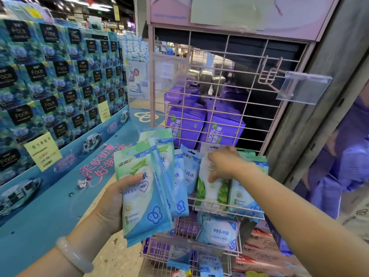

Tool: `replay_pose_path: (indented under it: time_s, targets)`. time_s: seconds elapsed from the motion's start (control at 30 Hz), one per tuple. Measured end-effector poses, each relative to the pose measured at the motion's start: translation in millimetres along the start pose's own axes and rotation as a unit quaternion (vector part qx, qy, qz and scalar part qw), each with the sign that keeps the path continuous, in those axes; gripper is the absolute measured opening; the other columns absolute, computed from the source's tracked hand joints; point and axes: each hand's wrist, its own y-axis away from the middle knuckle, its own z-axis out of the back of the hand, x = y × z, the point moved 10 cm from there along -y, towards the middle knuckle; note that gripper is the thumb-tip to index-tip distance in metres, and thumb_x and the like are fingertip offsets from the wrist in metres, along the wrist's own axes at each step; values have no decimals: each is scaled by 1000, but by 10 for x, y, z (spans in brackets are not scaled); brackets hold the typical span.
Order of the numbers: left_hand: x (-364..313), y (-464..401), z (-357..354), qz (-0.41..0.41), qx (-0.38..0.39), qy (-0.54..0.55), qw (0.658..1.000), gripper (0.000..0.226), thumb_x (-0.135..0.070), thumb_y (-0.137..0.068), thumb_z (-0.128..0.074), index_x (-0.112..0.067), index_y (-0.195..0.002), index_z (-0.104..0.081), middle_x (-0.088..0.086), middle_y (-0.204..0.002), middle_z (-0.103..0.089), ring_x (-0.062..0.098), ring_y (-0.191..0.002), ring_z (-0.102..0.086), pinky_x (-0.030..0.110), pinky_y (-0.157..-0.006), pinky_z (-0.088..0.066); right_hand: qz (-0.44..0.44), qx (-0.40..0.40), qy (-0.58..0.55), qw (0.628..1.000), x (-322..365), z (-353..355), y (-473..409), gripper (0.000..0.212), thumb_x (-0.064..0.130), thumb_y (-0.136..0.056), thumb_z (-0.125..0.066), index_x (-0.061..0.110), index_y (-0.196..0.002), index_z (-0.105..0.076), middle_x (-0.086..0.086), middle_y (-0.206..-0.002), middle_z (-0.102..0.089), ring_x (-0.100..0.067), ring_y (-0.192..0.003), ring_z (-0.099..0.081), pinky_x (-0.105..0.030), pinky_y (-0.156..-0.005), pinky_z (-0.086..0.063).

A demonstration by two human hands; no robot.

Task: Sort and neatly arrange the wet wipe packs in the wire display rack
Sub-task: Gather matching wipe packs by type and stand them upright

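Note:
My left hand (115,198) grips a fanned stack of several blue-green wet wipe packs (143,188) in front of the pink wire display rack (219,92). My right hand (223,162) reaches into the rack's middle basket and pinches the top of a white pack with green leaves (211,188). Blue packs (189,168) stand to its left in that basket, and a blue-green pack (243,198) stands to its right. A rounder blue pack marked 999 (219,232) lies in the basket below.
Purple wipe boxes (201,124) sit behind the wire grid. A clear price tag holder (303,86) juts out on a hook at upper right. A blue tissue display (52,80) stands on the left. Cardboard cartons (259,250) lie on the floor at right.

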Motion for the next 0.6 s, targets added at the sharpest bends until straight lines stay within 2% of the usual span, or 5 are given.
replay_pose_path:
  time_s: [0.13,0.23,0.43,0.5,0.6]
  targets:
    - [-32,14,50,-7,-8,-5,1000,20,-20,-63,-59,-15,-70,-77,8,-73,-75,25,-60,-70,40,-67,-57,16,-6,-7,1000,-9,89,32,41,39,-78,-64,22,-59,-32,5,-62,-39,-23,-74,-43,-33,-76,-25]
    - [-28,6,45,-6,-7,-7,1000,20,-21,-63,-59,-15,-71,-77,9,-74,-75,25,-61,-70,41,-67,-57,8,-38,-21,999,-131,283,1,35,30,-83,-59,18,-59,-37,-2,-71,-51,-23,-78,-49,-32,-76,-25]
    - [48,-31,-4,-3,-3,-2,1000,21,-20,-66,-57,-15,-73,-77,9,-76,-75,25,-62,-71,43,-69,-56,6,-8,36,999,-78,154,-40,8,25,-88,-52,17,-85,-51,-4,-95,-61,-26,-105,-54,-45,-107,-18]
    - [78,-40,-24,1,2,-2,1000,21,-20,-66,-58,-15,-74,-77,9,-77,-75,26,-64,-71,43,-71,-56,-16,-35,1,999,-166,172,38,21,30,-89,-51,15,-102,-56,-7,-109,-64,-28,-111,-53,-42,-107,-21]
    - [109,-48,-42,10,6,-6,1000,22,-21,-65,-59,-15,-77,-77,9,-79,-75,26,-66,-71,43,-73,-56,-75,-165,-97,979,-578,389,301,41,44,-85,-54,19,-118,-57,-9,-120,-62,-31,-113,-52,-39,-97,-39]
